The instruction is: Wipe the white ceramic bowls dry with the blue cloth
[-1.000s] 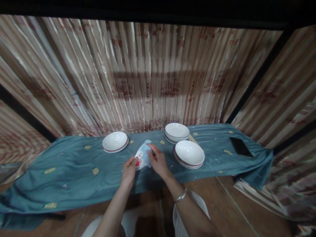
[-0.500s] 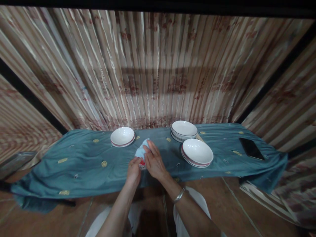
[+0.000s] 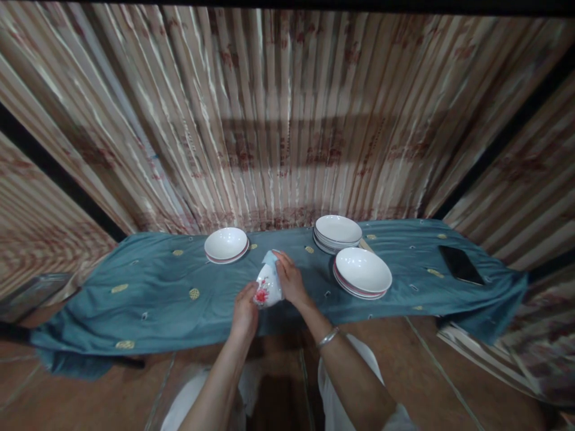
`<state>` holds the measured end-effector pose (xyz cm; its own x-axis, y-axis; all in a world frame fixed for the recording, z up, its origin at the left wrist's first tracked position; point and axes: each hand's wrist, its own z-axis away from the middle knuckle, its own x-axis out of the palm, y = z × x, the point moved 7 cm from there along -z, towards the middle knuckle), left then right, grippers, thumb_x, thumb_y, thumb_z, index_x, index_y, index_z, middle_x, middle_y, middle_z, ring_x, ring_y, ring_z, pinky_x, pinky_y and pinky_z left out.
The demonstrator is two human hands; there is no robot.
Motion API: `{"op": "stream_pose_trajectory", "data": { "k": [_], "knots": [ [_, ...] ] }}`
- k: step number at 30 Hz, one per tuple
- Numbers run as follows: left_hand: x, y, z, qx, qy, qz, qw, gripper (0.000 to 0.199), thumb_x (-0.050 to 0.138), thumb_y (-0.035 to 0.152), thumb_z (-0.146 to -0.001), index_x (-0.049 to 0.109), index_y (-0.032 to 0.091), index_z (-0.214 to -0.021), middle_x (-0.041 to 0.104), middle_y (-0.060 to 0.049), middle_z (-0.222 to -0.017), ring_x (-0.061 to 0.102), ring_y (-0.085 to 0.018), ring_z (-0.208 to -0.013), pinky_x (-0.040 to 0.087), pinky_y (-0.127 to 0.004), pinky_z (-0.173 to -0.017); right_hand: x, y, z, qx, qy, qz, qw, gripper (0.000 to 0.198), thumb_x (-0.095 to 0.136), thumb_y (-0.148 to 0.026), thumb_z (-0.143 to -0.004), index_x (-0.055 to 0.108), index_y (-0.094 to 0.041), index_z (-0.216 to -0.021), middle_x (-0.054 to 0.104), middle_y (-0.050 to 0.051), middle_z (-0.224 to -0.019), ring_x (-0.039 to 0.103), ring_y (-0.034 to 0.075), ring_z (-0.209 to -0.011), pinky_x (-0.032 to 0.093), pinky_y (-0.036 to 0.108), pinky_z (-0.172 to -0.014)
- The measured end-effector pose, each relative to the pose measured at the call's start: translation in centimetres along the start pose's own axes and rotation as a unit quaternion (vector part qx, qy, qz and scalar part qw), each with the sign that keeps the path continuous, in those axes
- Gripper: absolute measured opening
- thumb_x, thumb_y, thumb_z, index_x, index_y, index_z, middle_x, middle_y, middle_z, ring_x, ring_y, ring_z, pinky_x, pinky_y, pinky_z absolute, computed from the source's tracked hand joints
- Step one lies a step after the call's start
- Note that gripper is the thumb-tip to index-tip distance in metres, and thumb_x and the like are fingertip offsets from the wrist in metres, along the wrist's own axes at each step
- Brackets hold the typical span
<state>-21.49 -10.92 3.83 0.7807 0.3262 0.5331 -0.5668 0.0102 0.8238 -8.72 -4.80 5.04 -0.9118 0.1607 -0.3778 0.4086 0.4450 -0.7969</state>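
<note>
A white bowl (image 3: 268, 290) with a red flower print is held tilted above the near side of the table. My left hand (image 3: 245, 306) grips its left edge, thumb on the printed face. My right hand (image 3: 291, 280), with a bracelet on the wrist, is closed on a light blue cloth (image 3: 270, 258) at the bowl's upper right edge. Part of the cloth is hidden behind the fingers. Beyond the hands, to the left, sits a small stack of white bowls (image 3: 226, 244). Nearest on the right is another stack of bowls (image 3: 363, 270) with reddish rims.
A taller stack of dark-rimmed bowls (image 3: 338, 231) stands at the back right, a light strip (image 3: 366, 244) beside it. A black phone (image 3: 460, 264) lies farther right. Blue-green cloth (image 3: 166, 317) covers the table, and a striped curtain (image 3: 287, 120) hangs behind.
My right hand and the blue cloth have shifted to the bowl's right edge, uncovering more of the flower print. The view has tilted slightly.
</note>
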Motion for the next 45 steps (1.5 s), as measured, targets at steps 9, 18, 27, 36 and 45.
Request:
{"op": "stream_pose_trajectory", "data": {
  "k": [9, 18, 27, 36, 45],
  "knots": [
    [-0.2, 0.1, 0.0, 0.0, -0.016, -0.016, 1.0, 0.031, 0.082, 0.035, -0.05, 0.068, 0.012, -0.066, 0.069, -0.003, -0.059, 0.06, -0.013, -0.052, 0.045, -0.024, -0.059, 0.1, 2.0, -0.6, 0.092, 0.01, -0.061, 0.994, 0.047, 0.03, -0.036, -0.094, 0.061, -0.019, -0.123, 0.063, 0.009, -0.127, 0.057, 0.023, -0.119, 0.042, 0.039, -0.105],
    [0.2, -0.2, -0.2, -0.008, -0.021, 0.011, 1.0, 0.029, 0.084, 0.031, -0.052, 0.068, 0.012, -0.067, 0.069, -0.003, -0.06, 0.061, -0.012, -0.054, 0.043, -0.024, -0.059, 0.0, -3.8, 2.3, -0.118, -0.031, 0.122, 0.985, 0.048, 0.034, -0.038, -0.097, 0.049, -0.018, -0.138, 0.037, 0.012, -0.15, 0.029, 0.025, -0.14, 0.026, 0.047, -0.115],
    [-0.3, -0.8, -0.6, -0.013, -0.004, -0.005, 1.0, 0.039, 0.087, 0.039, -0.045, 0.068, 0.013, -0.067, 0.07, -0.003, -0.06, 0.062, -0.014, -0.054, 0.046, -0.025, -0.06, 0.3, 2.3, 0.0, 0.071, 0.005, -0.092, 0.993, 0.044, 0.037, -0.043, -0.092, 0.061, -0.024, -0.124, 0.057, 0.005, -0.134, 0.048, 0.02, -0.128, 0.034, 0.038, -0.111],
    [-0.3, -1.1, -1.2, -0.029, -0.005, 0.022, 0.999, 0.04, 0.084, 0.04, -0.052, 0.07, 0.011, -0.075, 0.073, -0.007, -0.068, 0.07, -0.024, -0.074, 0.053, -0.035, -0.076, 1.9, 7.1, -0.2, 0.224, 0.042, -0.276, 0.934, 0.044, 0.043, -0.045, -0.082, 0.068, -0.022, -0.111, 0.068, 0.003, -0.119, 0.06, 0.021, -0.113, 0.043, 0.037, -0.103],
    [0.3, -2.9, -2.6, -0.059, -0.009, 0.083, 0.995, 0.029, 0.073, 0.032, -0.071, 0.07, 0.008, -0.087, 0.075, -0.012, -0.083, 0.07, -0.025, -0.092, 0.051, -0.036, -0.089, 1.4, 7.8, -0.4, 0.217, 0.06, -0.244, 0.943, 0.051, 0.032, -0.048, -0.088, 0.066, -0.019, -0.113, 0.066, 0.007, -0.123, 0.056, 0.02, -0.119, 0.04, 0.038, -0.106]
  ]
}}
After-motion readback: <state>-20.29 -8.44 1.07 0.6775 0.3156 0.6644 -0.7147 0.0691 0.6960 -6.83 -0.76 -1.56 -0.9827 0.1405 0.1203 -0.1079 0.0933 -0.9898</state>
